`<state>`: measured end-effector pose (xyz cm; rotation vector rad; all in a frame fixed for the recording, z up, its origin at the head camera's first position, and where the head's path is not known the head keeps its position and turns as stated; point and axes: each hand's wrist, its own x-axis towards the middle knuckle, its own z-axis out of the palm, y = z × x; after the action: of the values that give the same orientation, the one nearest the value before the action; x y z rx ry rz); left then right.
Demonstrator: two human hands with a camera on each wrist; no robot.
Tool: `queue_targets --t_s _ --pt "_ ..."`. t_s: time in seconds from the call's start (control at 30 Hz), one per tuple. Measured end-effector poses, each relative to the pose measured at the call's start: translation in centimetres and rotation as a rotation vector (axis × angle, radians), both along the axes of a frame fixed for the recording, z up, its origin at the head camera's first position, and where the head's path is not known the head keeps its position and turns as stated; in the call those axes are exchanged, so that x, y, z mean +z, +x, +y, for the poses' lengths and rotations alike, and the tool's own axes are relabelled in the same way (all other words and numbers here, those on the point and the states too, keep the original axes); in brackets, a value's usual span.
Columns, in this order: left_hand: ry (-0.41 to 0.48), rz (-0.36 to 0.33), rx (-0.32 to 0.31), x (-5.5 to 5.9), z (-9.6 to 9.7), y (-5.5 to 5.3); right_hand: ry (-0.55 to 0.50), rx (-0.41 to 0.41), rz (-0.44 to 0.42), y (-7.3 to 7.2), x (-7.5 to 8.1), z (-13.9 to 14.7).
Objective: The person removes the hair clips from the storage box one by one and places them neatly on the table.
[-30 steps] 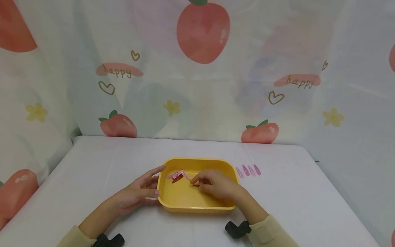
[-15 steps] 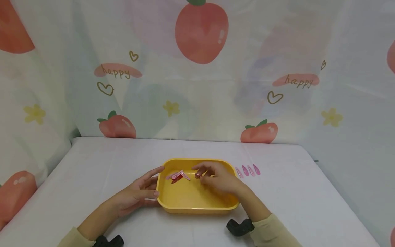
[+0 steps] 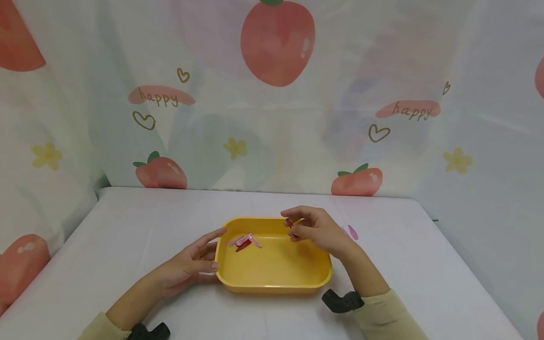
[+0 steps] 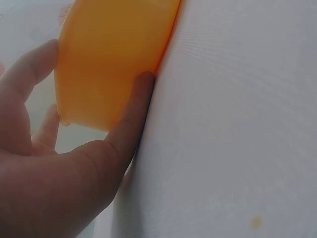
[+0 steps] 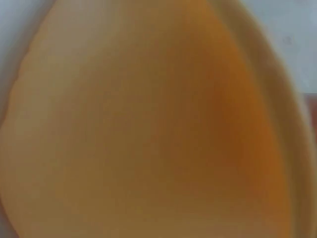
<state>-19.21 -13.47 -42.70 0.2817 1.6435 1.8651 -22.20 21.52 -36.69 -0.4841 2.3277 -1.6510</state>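
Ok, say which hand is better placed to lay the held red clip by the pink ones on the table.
Probably the right hand: it holds the red clip, near the pink clips on the table. The left hand touches the left side of the yellow tray, farther from them.

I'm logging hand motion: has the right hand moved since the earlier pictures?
Yes. The right hand has gone rightward and nearer the far edge of the table in the head view, now hiding some of the pink clips.
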Motion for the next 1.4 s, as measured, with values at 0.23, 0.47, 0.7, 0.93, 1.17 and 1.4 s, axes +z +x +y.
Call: queue_targets --t_s 0.23,0.47,0.7,0.93,1.17,1.4 --pt "0.016 0.004 -0.012 0.0 -0.1 0.0 0.001 -0.064 0.020 -0.2 0.7 1.5" --pt "0.012 0.009 -0.015 0.0 -0.1 0.0 -0.033 -0.093 0.044 -0.4 1.3 3.3" --pt "0.011 0.011 -0.012 0.1 0.0 0.1 -0.046 -0.125 0.099 -0.7 1.4 5.0" --pt "0.012 0.017 -0.018 0.1 0.0 0.2 -0.050 -0.148 0.131 -0.9 1.2 6.5" --pt "0.005 0.014 -0.016 0.1 0.0 0.1 -0.055 -0.213 0.099 -1.3 0.9 7.9" --pt "0.005 0.011 -0.013 0.1 0.0 0.0 -0.030 -0.268 0.087 -1.6 0.6 9.2"
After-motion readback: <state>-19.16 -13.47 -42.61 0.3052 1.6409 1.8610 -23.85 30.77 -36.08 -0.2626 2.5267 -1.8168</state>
